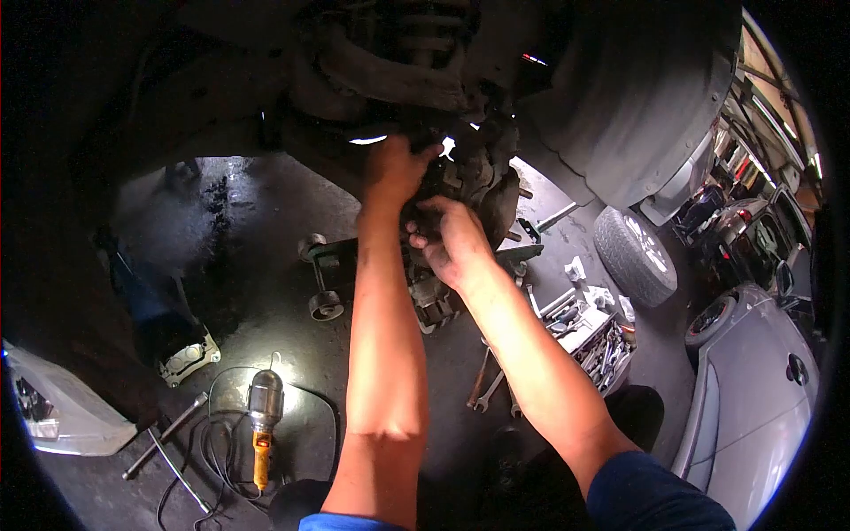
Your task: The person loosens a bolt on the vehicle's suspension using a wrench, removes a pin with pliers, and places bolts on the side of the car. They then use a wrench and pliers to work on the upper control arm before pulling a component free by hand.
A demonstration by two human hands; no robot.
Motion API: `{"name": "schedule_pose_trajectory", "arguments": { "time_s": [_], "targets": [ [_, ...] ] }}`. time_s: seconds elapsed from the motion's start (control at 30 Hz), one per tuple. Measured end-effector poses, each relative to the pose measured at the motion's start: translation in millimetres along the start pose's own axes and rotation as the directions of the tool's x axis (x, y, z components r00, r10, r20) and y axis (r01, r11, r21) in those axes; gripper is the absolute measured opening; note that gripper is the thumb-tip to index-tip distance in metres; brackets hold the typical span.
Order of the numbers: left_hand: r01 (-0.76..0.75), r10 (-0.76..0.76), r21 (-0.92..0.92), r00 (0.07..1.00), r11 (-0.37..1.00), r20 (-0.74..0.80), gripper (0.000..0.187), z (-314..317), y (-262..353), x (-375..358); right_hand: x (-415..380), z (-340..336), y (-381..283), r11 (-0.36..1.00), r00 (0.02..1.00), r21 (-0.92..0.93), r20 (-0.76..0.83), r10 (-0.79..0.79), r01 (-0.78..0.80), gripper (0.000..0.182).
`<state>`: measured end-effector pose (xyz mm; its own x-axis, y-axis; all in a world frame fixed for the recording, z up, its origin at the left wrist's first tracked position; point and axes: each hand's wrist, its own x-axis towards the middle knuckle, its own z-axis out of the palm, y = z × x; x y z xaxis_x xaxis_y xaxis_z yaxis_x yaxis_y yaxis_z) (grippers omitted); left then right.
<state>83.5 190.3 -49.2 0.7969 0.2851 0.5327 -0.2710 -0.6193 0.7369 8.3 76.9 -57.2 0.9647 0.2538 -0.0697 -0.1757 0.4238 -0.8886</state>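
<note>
Both arms reach up into the dark wheel well of a raised car. My left hand is closed among the suspension parts, below the curved control arm. Its thumb points right, and its other fingers are mostly hidden. Lower and to the right, my right hand has its fingers curled inward beside the wheel hub, whose studs stick out to the right. What either hand grips is lost in shadow. Above them stands a coil spring.
A lit work lamp with a looped cable lies beside a cross wrench. At right are a toolbox full of wrenches, a removed wheel and a silver car. A floor jack's caster is under the hub.
</note>
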Motion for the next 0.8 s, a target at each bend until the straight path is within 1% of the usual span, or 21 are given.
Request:
{"name": "schedule_pose_trajectory", "arguments": {
  "time_s": [0.07,0.13,0.23,0.33,0.43,0.53,0.57,0.63,0.67,0.7,0.73,0.8],
  "targets": [
    [-0.013,0.011,-0.023,0.998,1.0,-0.058,0.044,6,7,-2,-3,-5,-2,1.0,1.0,-0.013,0.025,0.018,-0.018,0.013],
    [-0.032,0.026,-0.048,0.993,0.998,-0.115,0.041,9,14,-3,-5,-9,-5,1.0,1.0,-0.031,0.018,-0.004,0.005,0.014],
    [-0.024,0.027,0.061,0.998,0.998,-0.056,0.037,4,19,-5,-6,-10,-8,0.999,1.0,-0.041,0.021,0.006,-0.005,0.015],
    [-0.074,0.08,0.163,0.996,0.984,-0.032,0.035,3,17,-3,-10,-7,-9,0.999,1.0,-0.025,0.01,0.023,-0.023,0.015],
    [-0.141,0.15,0.142,0.987,0.98,-0.051,0.035,4,9,0,-6,-7,-7,0.999,0.999,0.014,0.03,0.036,-0.037,0.014],
    [-0.075,0.083,0.092,0.992,0.993,-0.093,0.033,-3,-7,3,-2,-5,-8,0.997,0.998,0.075,0.054,0.023,-0.028,0.013],
    [-0.014,0.023,0.074,0.991,0.997,-0.129,0.033,-6,-13,3,-1,-4,-9,0.995,0.998,0.098,0.057,0.014,-0.02,0.012],
    [0.107,-0.098,0.034,0.975,0.994,-0.197,0.032,-21,-18,-5,0,2,-12,0.975,0.999,0.219,0.03,0.024,-0.03,0.012],
    [0.123,-0.119,0.007,0.968,0.992,-0.221,0.033,-28,-19,-8,2,6,-14,0.96,0.999,0.278,0.017,0.03,-0.034,0.011],
    [0.138,-0.139,-0.021,0.96,0.99,-0.244,0.034,-32,-23,-11,-1,13,-19,0.94,0.995,0.336,-0.047,0.083,-0.062,0.01],
    [0.152,-0.16,-0.049,0.95,0.987,-0.268,0.034,-36,-25,-12,6,15,-20,0.925,0.998,0.378,-0.021,0.054,-0.042,0.01],
    [0.153,-0.159,-0.044,0.938,0.987,-0.307,0.037,-40,-29,-10,22,19,-23,0.888,1.0,0.46,0.025,-0.007,-0.005,0.009]
  ]
}}
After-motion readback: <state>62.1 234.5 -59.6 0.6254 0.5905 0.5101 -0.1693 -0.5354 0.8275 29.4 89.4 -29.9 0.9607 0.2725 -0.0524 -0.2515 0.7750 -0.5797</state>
